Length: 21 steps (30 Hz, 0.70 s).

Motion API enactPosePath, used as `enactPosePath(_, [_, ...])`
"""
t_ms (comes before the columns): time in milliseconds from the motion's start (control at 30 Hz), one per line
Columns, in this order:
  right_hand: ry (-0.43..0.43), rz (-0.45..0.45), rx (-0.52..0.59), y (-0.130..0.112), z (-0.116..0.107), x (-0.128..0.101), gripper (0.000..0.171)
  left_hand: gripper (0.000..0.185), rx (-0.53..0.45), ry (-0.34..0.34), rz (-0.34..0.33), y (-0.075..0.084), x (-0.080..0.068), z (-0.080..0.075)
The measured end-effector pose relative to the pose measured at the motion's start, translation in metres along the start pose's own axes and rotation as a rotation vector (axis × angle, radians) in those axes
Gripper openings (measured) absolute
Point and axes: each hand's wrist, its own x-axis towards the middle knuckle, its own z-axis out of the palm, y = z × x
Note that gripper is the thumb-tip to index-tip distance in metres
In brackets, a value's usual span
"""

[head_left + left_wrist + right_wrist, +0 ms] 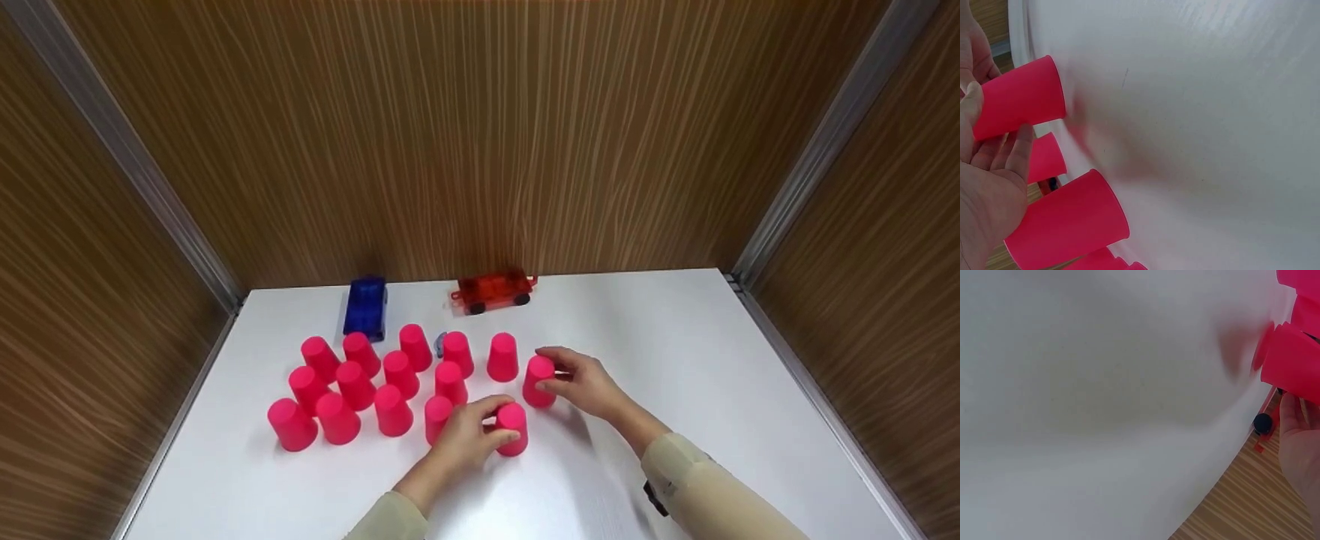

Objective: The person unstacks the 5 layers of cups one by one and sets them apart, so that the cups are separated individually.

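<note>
Head view: upturned pink cups stand in loose rows on the white bench (pixel 675 360). The left hand (pixel 465 439) wraps its fingers and thumb round the near cup (pixel 513 429), which stands at the front of the group, just right of another cup. The right hand (pixel 585 384) pinches the side of the far cup (pixel 538 381), at the right end of the middle row. Behind the rows, near the wooden wall, lie a blue car (pixel 365 307) and a red car (pixel 494 290).

Left wrist view: the left hand (pixel 985 185) is clamped on the near cup (pixel 1019 104), thumb on one side, fingers on the other; its rim meets the bench (pixel 1202 112). A neighbour cup (pixel 1069 222) sits just beside it.

Right wrist view: only the palm edge of the right hand (pixel 1300 439) shows, against the far cup (pixel 1294 360); the fingers are out of view here. A wheel of the red car (pixel 1262 423) shows beyond.

To handle these well, I judge each grip should stay low and light on the cup wall, since thin plastic flexes, and each cup should move straight up before going sideways, so that the close neighbours are not knocked.
</note>
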Motion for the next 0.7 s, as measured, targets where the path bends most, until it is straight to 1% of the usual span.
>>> enactPosePath(67, [-0.006,0.004,-0.001,0.002,0.001,0.000,0.063,0.052,-0.001,-0.001,0.006,-0.001,0.000,0.000])
enactPosePath(233, [-0.012,0.036,0.005,0.005,0.003,-0.001,0.068,0.053,0.038,-0.001,0.037,-0.001,0.001,0.000])
enactPosePath(367, [-0.007,0.050,0.010,0.006,0.000,-0.001,0.072,0.055,0.044,-0.009,0.020,0.000,0.003,0.000])
enactPosePath(567, [0.000,0.025,-0.005,0.010,-0.009,-0.005,0.072,0.059,0.030,-0.012,0.006,0.002,0.003,0.001])
enactPosePath(700, [0.012,0.013,-0.033,0.011,-0.022,-0.009,0.073,0.071,0.028,0.009,-0.001,0.007,0.001,0.001])
